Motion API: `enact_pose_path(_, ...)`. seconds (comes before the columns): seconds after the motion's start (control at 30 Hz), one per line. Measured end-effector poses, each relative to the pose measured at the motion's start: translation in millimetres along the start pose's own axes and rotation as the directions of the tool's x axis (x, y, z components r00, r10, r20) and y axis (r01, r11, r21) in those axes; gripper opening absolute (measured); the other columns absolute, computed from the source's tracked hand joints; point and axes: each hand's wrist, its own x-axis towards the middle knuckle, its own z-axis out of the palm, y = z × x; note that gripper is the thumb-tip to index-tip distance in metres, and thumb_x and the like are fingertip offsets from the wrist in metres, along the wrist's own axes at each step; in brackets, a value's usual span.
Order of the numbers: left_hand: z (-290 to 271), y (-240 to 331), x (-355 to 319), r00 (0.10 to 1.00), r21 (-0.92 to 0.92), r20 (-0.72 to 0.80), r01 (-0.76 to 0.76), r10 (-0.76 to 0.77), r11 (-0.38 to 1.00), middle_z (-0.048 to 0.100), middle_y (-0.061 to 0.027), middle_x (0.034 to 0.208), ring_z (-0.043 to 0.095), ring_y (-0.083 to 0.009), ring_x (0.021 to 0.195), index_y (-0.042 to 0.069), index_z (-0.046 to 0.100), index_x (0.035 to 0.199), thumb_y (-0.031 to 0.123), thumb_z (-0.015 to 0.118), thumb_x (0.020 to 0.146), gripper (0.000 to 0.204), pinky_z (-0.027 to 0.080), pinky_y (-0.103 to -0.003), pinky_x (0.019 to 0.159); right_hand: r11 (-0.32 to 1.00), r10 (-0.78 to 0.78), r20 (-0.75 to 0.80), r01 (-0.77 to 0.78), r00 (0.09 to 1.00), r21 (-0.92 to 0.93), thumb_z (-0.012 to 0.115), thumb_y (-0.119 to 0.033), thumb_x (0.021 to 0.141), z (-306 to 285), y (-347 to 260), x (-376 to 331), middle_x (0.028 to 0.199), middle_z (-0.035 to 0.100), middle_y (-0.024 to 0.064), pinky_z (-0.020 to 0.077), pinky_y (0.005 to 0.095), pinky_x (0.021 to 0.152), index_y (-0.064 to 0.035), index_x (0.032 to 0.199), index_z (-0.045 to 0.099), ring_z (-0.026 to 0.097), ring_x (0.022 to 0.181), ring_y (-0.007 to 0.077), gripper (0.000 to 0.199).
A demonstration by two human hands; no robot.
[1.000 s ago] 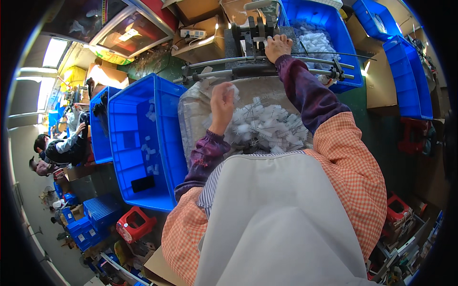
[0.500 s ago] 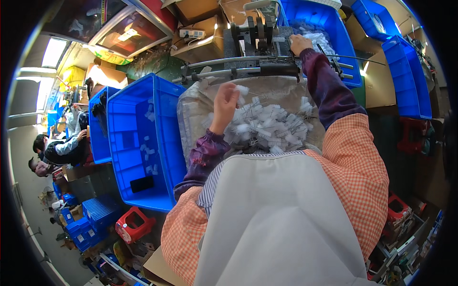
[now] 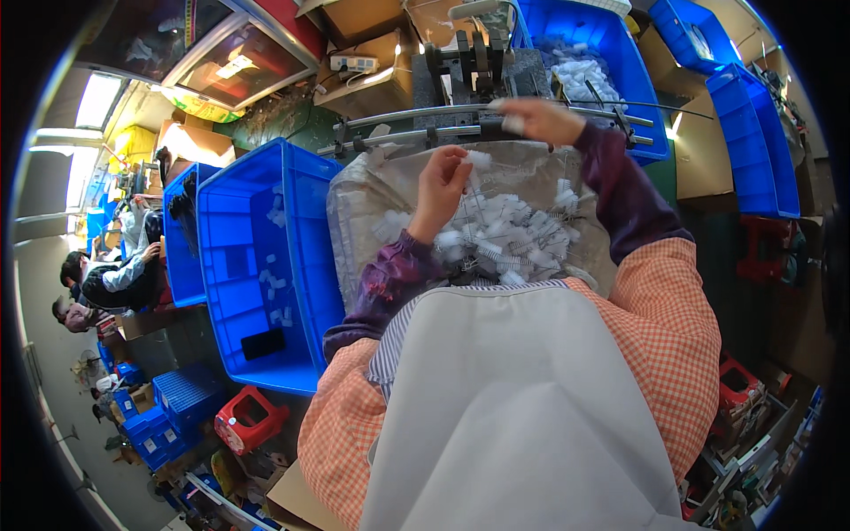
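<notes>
White piece (image 3: 479, 160), part-hidden, clamped in left hand (image 3: 442, 184); right hand (image 3: 546, 121) blurred, cannot tell its grip.

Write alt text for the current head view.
A person's left hand pinches a small white brush; the right hand, blurred, hovers before a dark metal machine. Similar brushes lie heaped nearer the grey apron, with blue plastic crates on both sides.

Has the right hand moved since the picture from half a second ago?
Yes, back toward the person's body: the right hand was beyond the metal rails then; now it overlaps them in the picture.
</notes>
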Motion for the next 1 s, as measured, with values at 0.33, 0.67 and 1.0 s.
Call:
enact_pose_path(0.33,-5,-1,-8,0.996,0.102,-0.029,0.084,-0.082,0.991,0.064,-0.0049,0.093,0.054,-0.0043,0.069,0.001,0.050,0.110,0.008,0.057,0.084,0.028,0.043,-0.018,0.052,0.815,0.241,-0.443,-0.428,0.863,-0.390,0.049,-0.011,0.079,10,55,18,0.087,0.059,0.0116,0.0447,0.0407,0.073,-0.0100,0.090,0.060,0.057,0.083,0.0320,0.016)
enact_pose_path(0.67,-14,-4,-15,0.989,0.135,-0.019,0.145,-0.144,0.980,0.061,-0.0038,0.088,0.053,-0.0050,0.066,0.002,0.054,0.103,0.009,0.057,0.085,0.020,0.043,-0.020,0.050,0.577,0.274,-0.458,-0.526,0.845,-0.625,0.051,-0.017,0.078,19,92,39,0.095,0.058,0.0040,0.0396,0.0393,0.082,-0.0131,0.087,0.059,0.049,0.100,0.0237,0.013)
enact_pose_path(1.0,-15,-9,-17,0.988,0.153,-0.004,0.156,-0.157,0.976,0.061,-0.0025,0.084,0.052,-0.0045,0.064,0.002,0.056,0.100,0.010,0.058,0.085,0.018,0.043,-0.019,0.049,0.567,0.457,-0.421,-0.622,0.783,-0.541,0.051,-0.025,0.080,10,92,46,0.099,0.060,0.0002,0.0310,0.0414,0.088,-0.0205,0.098,0.063,0.048,0.105,0.0217,0.022)
